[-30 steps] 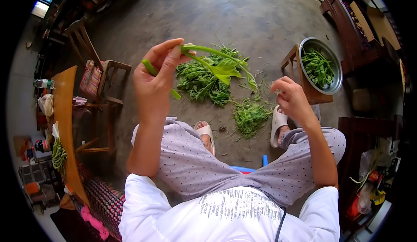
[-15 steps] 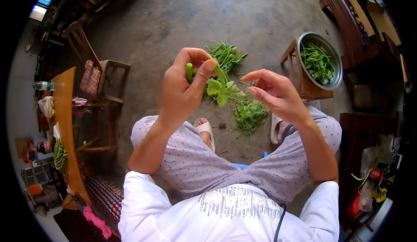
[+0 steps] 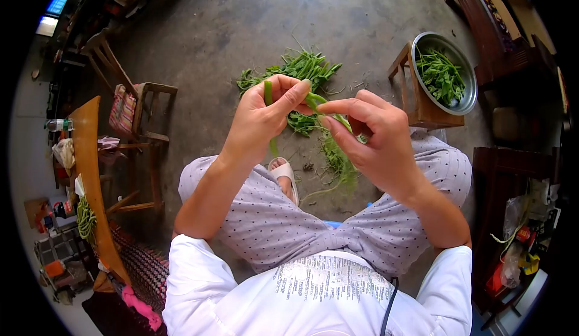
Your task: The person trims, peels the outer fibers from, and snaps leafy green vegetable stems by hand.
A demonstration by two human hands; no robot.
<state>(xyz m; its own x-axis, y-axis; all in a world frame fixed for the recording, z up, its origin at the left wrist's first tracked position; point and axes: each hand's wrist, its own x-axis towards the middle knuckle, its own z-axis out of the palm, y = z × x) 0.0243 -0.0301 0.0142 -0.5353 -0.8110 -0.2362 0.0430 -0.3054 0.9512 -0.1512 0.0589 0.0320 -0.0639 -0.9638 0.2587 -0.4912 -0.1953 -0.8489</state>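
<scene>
My left hand (image 3: 263, 116) is closed on a green stem (image 3: 268, 93), whose cut end rises above the palm while a length hangs below. Just right of it, my right hand (image 3: 377, 140) pinches the same stalk between thumb and forefinger. Behind the hands, a heap of leafy greens (image 3: 307, 66) lies on the concrete floor. A smaller pile of thin trimmings (image 3: 333, 153) is on the floor below the hands, partly hidden by my right hand. Picked greens (image 3: 440, 73) fill part of a metal basin (image 3: 473, 84) at the right.
The basin rests on a wooden stool (image 3: 437, 116). At the left are a wooden chair (image 3: 137, 104) and a table edge (image 3: 87, 155) with a bottle (image 3: 59, 125). Dark wooden furniture (image 3: 503, 58) stands at the right. A slippered foot (image 3: 282, 176) is below my left hand.
My right hand has moved left and up to the stalk and now pinches it. My left hand has shifted right and slightly down, still holding the stem.
</scene>
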